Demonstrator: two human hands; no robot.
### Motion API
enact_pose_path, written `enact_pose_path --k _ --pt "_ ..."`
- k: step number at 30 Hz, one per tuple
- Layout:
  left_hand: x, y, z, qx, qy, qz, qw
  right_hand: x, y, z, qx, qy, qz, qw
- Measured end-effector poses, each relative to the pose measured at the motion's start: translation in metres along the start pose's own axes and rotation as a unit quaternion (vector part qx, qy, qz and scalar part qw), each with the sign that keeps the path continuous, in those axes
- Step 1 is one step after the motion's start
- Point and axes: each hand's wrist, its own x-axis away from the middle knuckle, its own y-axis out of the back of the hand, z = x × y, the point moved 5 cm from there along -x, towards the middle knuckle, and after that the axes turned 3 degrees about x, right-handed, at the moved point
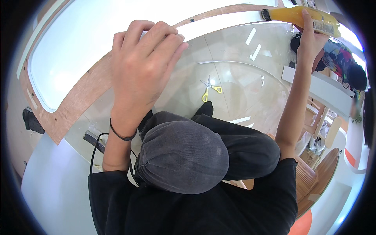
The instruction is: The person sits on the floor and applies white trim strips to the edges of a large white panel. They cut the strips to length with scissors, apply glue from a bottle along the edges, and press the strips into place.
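Note:
My right hand (309, 38) is wrapped round a clear bottle of yellow liquid (291, 15) at the upper right. The bottle lies nearly level, its black cap pointing left along the curved rim of a large white panel. My left hand (147, 64) is over the panel's wooden rim (88, 84), with its fingers curled and pressed together. Whatever those fingertips may hold is hidden. A bright white strip (227, 24) runs along the rim between my hands.
Yellow-handled scissors (207, 88) lie spread on the tiled floor. Several white offcuts (255, 52) and a long thin curved strip (239, 62) are scattered nearby. Another person (338, 58) crouches at the right, beside white curved furniture parts (319, 88). A dark shoe (33, 120) shows at the left.

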Motion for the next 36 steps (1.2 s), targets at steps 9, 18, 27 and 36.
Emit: enact_pose_path --k 9,18,27,36 --pt "0.000 -0.001 -0.001 0.002 0.006 0.015 1.000 0.062 -0.048 0.086 0.013 0.154 -0.014 0.988" --pt "0.000 -0.001 0.000 0.003 -0.002 0.001 1.000 0.016 -0.023 0.055 0.183 0.116 -0.008 0.976" --pt "-0.001 -0.003 0.001 0.005 -0.007 0.002 1.000 0.065 -0.036 0.082 0.056 0.125 0.012 0.990" --pt "-0.001 -0.002 0.001 0.004 -0.017 -0.002 1.000 0.029 -0.022 0.054 0.176 0.128 -0.016 0.976"
